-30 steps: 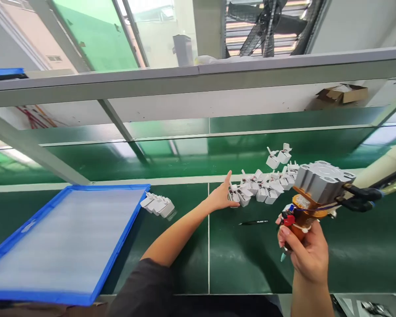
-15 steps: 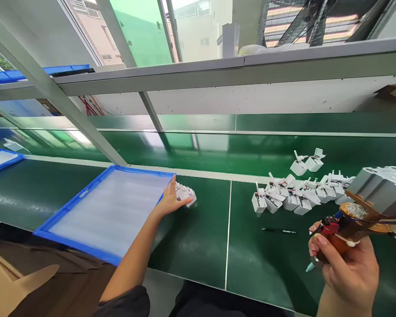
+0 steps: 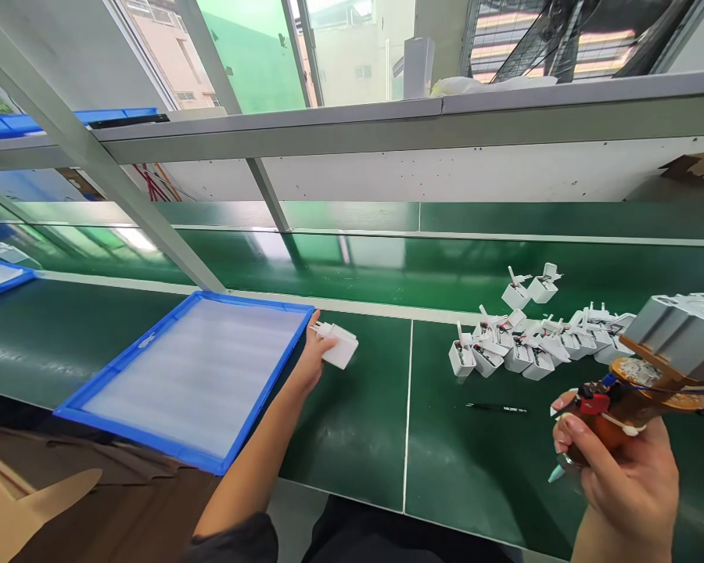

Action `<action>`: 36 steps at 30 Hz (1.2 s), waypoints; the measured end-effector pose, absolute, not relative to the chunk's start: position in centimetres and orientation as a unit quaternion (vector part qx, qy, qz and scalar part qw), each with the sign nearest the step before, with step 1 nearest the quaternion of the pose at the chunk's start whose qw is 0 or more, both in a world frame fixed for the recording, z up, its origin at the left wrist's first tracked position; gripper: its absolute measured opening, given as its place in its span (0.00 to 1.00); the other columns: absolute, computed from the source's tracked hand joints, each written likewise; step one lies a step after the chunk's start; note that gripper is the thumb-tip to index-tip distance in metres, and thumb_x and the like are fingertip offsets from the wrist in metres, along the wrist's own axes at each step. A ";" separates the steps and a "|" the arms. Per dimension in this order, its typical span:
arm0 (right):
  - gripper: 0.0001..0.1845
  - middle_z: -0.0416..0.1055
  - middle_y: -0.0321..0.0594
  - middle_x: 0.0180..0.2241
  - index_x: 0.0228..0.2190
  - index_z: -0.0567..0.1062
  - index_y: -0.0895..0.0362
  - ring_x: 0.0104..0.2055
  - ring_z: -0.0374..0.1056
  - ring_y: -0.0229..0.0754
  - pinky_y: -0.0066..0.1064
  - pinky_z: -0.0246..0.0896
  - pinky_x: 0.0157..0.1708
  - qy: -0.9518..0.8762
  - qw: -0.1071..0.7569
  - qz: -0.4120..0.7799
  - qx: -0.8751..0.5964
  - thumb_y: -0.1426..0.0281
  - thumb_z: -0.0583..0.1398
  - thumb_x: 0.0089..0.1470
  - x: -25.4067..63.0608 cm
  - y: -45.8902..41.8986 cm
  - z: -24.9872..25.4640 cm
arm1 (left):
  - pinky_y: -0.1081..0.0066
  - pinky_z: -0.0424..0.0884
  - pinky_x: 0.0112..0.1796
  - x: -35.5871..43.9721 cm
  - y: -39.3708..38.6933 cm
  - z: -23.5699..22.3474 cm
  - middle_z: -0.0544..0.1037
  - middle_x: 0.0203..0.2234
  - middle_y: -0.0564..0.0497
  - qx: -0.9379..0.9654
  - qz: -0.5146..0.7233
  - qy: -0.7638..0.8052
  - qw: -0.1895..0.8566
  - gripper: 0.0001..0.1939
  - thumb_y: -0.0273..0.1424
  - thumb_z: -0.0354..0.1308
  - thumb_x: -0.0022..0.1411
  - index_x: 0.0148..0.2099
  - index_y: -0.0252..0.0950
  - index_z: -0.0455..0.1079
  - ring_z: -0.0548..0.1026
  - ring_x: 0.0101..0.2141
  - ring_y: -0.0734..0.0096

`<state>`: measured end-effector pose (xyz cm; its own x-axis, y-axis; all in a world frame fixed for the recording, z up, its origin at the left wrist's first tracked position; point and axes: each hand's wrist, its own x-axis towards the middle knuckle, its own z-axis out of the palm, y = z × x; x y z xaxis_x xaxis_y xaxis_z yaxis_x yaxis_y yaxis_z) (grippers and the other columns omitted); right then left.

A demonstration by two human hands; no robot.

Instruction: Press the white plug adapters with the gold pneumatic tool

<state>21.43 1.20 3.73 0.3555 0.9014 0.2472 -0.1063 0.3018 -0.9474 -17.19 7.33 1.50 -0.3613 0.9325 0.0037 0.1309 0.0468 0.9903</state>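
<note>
My left hand is closed on a small white plastic box, beside the right edge of a blue-framed tray. The box is raised and tilted, its smooth side toward me, with small prongs near my fingers. In my right hand is a gun-shaped tool with an orange-brown handle, a red part and a ridged grey metal block on top; its kind is unclear. A teal tip shows below that hand. Several white plastic boxes with upright arms lie grouped on the green bench, two more behind them.
A black pen lies in front of the white boxes. Another blue-framed tray is at the far left. A slanted metal post rises behind the nearer tray, and a shelf beam crosses above. Cardboard stands at lower left.
My left hand has picked up the white box from beside the tray and turned it. My right hand with the tool has barely moved.
</note>
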 end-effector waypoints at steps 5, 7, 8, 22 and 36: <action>0.16 0.73 0.43 0.31 0.32 0.71 0.54 0.27 0.70 0.42 0.31 0.65 0.20 -0.488 0.626 0.316 -0.520 0.62 0.70 0.45 22.8 1.4 3.9 | 0.61 0.74 0.35 -14.4 4.9 5.5 0.74 0.50 0.43 0.231 0.626 0.360 0.653 0.45 0.54 0.57 0.49 0.66 0.39 0.61 0.75 0.44 0.52; 0.15 0.73 0.45 0.32 0.31 0.72 0.53 0.30 0.72 0.46 0.33 0.66 0.21 -0.507 0.601 0.298 -0.541 0.61 0.69 0.45 23.4 1.6 4.1 | 0.62 0.74 0.35 -13.2 4.4 6.5 0.74 0.51 0.42 0.217 0.619 0.316 0.686 0.45 0.54 0.57 0.50 0.66 0.38 0.61 0.74 0.44 0.51; 0.14 0.74 0.45 0.32 0.31 0.72 0.52 0.32 0.73 0.48 0.34 0.67 0.22 -0.516 0.592 0.290 -0.547 0.61 0.69 0.46 23.7 1.7 4.1 | 0.62 0.73 0.35 -12.7 4.2 6.7 0.74 0.52 0.42 0.215 0.614 0.305 0.696 0.45 0.54 0.57 0.50 0.66 0.38 0.61 0.75 0.45 0.51; 0.19 0.76 0.42 0.43 0.37 0.73 0.52 0.40 0.74 0.42 0.26 0.74 0.36 -0.466 0.585 0.306 -0.589 0.57 0.69 0.46 26.4 1.4 2.0 | 0.49 0.57 0.60 -19.3 23.1 4.2 0.64 0.58 0.35 0.461 0.438 0.759 0.139 0.53 0.36 0.66 0.54 0.73 0.33 0.39 0.61 0.61 0.45; 0.20 0.78 0.45 0.43 0.45 0.75 0.52 0.34 0.73 0.39 0.28 0.73 0.35 -0.449 0.629 0.307 -0.555 0.62 0.68 0.51 25.9 1.3 1.7 | 0.34 0.40 0.62 -18.3 29.3 2.6 0.43 0.69 0.27 0.606 0.424 0.673 0.014 0.53 0.43 0.67 0.55 0.72 0.27 0.43 0.31 0.68 0.23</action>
<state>25.88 1.32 1.73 0.4082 0.8848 0.2247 0.1127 0.1954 -0.9742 -18.32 29.32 2.61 -0.2659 0.8274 0.4946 0.8029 -0.0938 0.5887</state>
